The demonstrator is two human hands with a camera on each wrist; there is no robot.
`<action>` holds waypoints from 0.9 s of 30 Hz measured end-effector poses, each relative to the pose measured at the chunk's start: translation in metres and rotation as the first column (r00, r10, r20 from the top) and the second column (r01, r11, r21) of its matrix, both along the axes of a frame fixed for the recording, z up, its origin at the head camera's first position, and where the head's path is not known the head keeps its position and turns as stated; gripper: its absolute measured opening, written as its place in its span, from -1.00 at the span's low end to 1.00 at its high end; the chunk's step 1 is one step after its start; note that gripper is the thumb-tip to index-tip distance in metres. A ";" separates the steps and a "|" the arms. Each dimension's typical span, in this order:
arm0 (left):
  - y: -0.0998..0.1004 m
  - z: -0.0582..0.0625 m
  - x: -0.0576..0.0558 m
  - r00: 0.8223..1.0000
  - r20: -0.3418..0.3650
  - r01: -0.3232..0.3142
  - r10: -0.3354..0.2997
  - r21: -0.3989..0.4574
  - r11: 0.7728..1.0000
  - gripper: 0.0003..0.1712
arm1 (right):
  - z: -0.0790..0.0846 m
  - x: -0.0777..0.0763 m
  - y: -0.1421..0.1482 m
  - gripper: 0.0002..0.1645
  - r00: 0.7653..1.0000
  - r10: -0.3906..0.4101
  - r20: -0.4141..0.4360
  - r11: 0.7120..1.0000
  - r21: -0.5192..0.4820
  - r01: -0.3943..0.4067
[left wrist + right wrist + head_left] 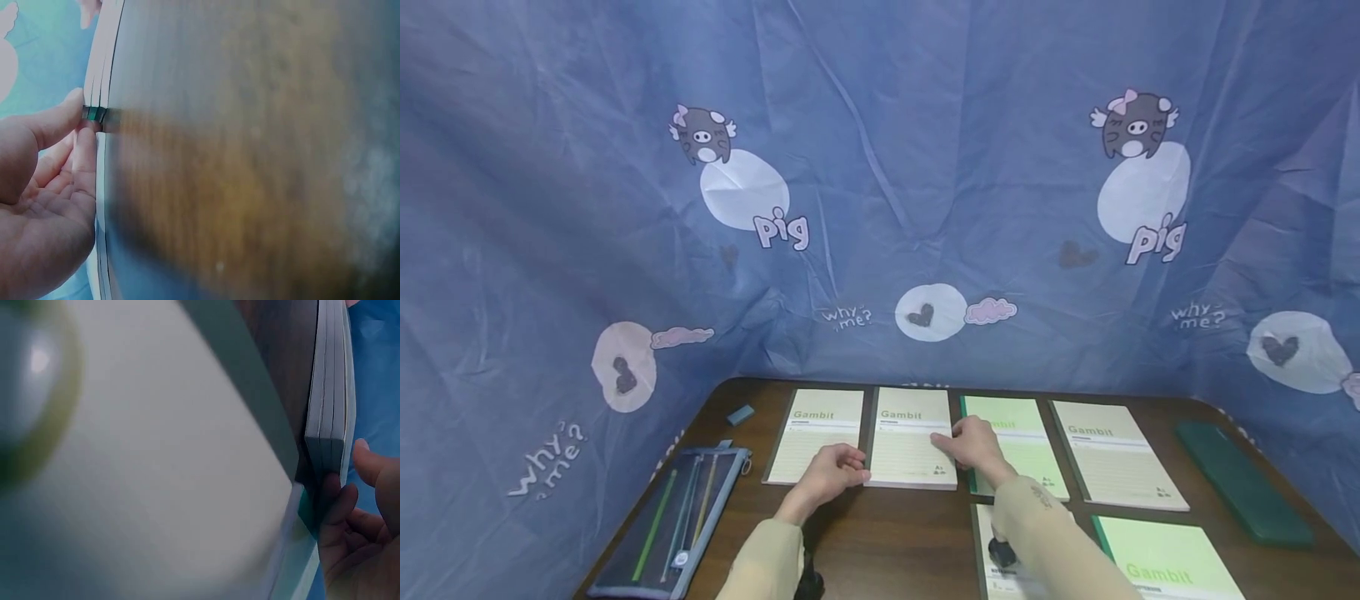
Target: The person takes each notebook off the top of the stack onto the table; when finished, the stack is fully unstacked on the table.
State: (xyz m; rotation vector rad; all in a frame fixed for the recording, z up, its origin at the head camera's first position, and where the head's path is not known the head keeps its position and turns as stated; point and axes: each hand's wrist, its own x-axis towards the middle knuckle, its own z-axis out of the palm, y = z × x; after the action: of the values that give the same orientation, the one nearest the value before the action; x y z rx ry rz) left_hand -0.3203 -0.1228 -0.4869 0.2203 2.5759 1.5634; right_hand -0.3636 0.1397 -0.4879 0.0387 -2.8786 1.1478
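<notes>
A stack of several cream notebooks (910,446) marked Gambit lies second from the left in the back row. My left hand (831,475) holds the near corner at its dark spine, thumb and finger around the stacked spines (95,114) in the left wrist view. On the opposite side, my right hand (975,446) grips the stack's right edge with the thumb over the cover. The right wrist view shows the page edges (328,406) layered beside the curled fingers (340,509). A green notebook (1018,450) lies under the right hand and wrist.
Another cream notebook (820,433) lies left, one (1116,454) right. Nearer lie a green-spined notebook (1165,558) and one partly covered by the right sleeve (988,533). A mesh pencil pouch (658,533), blue eraser (741,415) and dark green case (1240,483) sit at the sides.
</notes>
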 end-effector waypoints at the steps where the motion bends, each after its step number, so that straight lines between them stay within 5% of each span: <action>1: 0.000 0.000 0.000 1.000 0.000 0.000 0.000 0.003 1.000 -0.68 | 0.000 0.000 -0.001 -0.57 1.000 -0.003 0.002 1.000 0.001 0.003; 16: -0.001 -0.001 0.000 1.000 0.028 -0.008 0.008 -0.005 1.000 -0.68 | -0.003 -0.001 -0.004 -0.54 0.996 -0.086 0.020 0.994 0.071 0.085; 27: -0.002 0.000 -0.001 1.000 0.029 0.010 -0.010 0.013 1.000 -0.71 | 0.001 0.002 -0.003 -0.60 0.997 -0.080 -0.007 0.997 0.012 0.080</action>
State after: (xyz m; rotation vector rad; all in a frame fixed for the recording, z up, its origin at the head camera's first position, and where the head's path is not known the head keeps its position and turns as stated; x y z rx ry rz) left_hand -0.3214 -0.1249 -0.4873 0.2096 2.5396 1.5687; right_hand -0.3619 0.1365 -0.4867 -0.0721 -2.8534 1.1139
